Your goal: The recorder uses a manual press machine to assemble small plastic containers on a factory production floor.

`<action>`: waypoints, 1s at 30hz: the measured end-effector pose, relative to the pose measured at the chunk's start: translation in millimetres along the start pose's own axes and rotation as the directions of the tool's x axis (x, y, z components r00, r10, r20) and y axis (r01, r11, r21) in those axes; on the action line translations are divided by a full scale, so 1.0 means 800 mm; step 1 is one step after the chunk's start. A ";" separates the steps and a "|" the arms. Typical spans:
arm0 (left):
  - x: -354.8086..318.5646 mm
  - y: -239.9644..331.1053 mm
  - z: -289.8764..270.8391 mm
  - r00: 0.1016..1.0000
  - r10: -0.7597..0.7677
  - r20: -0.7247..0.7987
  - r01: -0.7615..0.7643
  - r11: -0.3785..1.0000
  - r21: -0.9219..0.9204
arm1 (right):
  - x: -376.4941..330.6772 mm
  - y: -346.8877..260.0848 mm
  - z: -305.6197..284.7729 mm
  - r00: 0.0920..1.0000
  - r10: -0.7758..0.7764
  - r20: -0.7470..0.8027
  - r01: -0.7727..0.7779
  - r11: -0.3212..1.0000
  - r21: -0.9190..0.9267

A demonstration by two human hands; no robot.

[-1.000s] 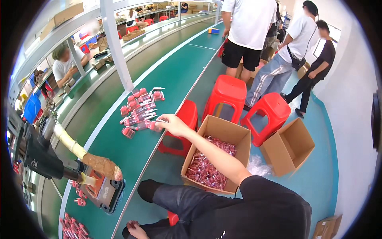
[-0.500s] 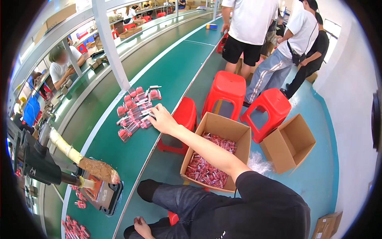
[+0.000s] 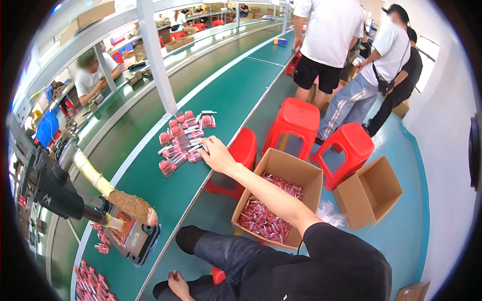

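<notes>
My right hand reaches over the near edge of a loose pile of small clear tubes with pink-red caps and silver ends on the green belt. Its fingers close on a silver-ended tube at the pile's right side; the fingertips are partly hidden. Low in the view, near my dark-trousered legs, my left hand is curled closed, and whatever its fingers hold is too small to make out. A bench press with a tape-wrapped handle stands on the belt at the left.
More red-capped pieces lie beyond the press at lower left. A cardboard box holding many pink-and-clear pieces stands at my right, beside an open box and red stools. People stand farther along the belt; others sit across it.
The whole view has shifted, so the scene sits slightly farther right and lower. My right hand stays at the pile's edge, and my left hand stays near my legs.
</notes>
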State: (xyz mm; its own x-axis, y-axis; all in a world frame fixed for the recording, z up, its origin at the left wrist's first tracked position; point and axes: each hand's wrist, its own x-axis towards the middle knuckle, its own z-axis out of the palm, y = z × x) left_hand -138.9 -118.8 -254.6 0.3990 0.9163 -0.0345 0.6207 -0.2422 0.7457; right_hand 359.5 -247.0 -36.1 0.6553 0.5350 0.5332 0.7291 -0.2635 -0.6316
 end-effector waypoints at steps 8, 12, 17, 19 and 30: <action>-0.008 0.009 0.003 0.999 -0.001 -0.044 0.003 0.999 0.039 | 0.005 -0.030 -0.035 0.999 0.032 0.012 -0.031 0.997 -0.065; -0.019 0.029 -0.002 0.998 -0.028 -0.055 0.034 0.992 0.119 | 0.008 -0.183 -0.123 0.941 -0.161 -0.299 0.270 0.888 0.372; -0.021 0.101 -0.020 0.994 -0.099 -0.038 0.105 0.962 0.251 | -0.155 -0.289 -0.233 0.802 -0.166 -0.573 0.593 0.116 0.797; -0.023 0.108 -0.014 0.990 -0.112 -0.081 0.129 0.958 0.256 | -0.137 -0.326 -0.247 0.709 -0.305 -0.636 0.537 -0.352 0.767; -0.029 0.088 -0.013 0.983 -0.131 -0.132 0.163 0.947 0.277 | -0.100 -0.388 -0.218 0.782 -0.540 -0.310 0.049 -0.443 0.895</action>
State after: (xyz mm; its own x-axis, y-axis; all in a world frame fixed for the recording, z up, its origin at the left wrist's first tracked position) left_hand -111.5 -154.0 -194.2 0.2215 0.9742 -0.0434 0.8398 -0.1680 0.5163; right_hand 115.5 -348.1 215.3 0.1798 0.3123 0.9328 -0.4677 0.8614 -0.1983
